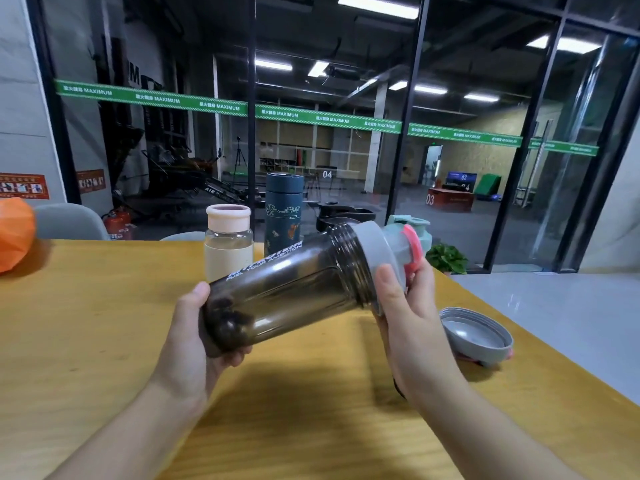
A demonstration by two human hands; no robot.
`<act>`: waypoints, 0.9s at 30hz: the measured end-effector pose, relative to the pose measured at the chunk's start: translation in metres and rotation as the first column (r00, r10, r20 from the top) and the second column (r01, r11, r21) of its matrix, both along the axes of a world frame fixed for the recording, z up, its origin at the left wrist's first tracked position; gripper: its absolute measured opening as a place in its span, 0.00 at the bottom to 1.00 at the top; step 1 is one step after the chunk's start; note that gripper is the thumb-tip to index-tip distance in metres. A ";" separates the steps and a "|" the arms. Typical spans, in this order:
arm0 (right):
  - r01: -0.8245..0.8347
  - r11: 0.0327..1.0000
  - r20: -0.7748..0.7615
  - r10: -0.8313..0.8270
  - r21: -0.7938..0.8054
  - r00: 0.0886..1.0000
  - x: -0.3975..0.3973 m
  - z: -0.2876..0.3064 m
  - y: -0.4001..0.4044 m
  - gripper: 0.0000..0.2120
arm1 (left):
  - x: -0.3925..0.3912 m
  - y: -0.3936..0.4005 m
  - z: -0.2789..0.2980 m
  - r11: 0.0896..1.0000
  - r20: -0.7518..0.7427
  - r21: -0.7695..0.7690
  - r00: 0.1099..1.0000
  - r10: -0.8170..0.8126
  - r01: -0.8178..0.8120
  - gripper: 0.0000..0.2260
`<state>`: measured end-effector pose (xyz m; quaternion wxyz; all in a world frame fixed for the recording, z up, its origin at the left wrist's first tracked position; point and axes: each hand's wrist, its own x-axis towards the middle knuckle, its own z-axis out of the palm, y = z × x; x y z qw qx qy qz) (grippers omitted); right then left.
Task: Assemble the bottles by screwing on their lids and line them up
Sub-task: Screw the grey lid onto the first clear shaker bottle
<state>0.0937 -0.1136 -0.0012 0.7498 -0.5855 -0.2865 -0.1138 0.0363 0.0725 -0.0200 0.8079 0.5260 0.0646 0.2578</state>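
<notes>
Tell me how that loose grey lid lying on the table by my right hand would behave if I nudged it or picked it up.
The grey lid lies threaded side up on something pink beneath it, so it looks tilted and may rock when nudged. It seems to be thin moulded plastic, so probably light and stiff. It lies near the table edge, so a hard push could send it off.

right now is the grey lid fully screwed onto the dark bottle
No. The grey lid sits tilted at the dark bottle mouth with threads still showing below it. The right hand holds the lid, the left hand the base.
</notes>
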 end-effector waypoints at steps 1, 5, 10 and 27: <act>-0.001 1.000 0.002 0.001 -0.003 1.000 0.002 -0.001 0.000 0.33 | -0.001 -0.001 0.001 1.000 -0.005 0.007 1.000 -0.007 0.007 0.20; -0.016 1.000 -0.012 0.015 -0.021 1.000 0.004 -0.003 0.001 0.32 | -0.003 -0.003 0.003 0.999 -0.026 0.043 0.999 -0.026 0.027 0.21; -0.052 0.999 -0.020 0.052 -0.001 0.998 0.004 -0.002 0.000 0.29 | -0.007 -0.002 0.008 0.998 -0.058 0.053 0.998 -0.028 0.031 0.23; -0.086 0.996 -0.089 0.083 -0.030 0.993 0.004 0.004 -0.005 0.42 | -0.014 0.017 0.023 0.987 -0.282 0.067 0.952 -0.119 0.143 0.21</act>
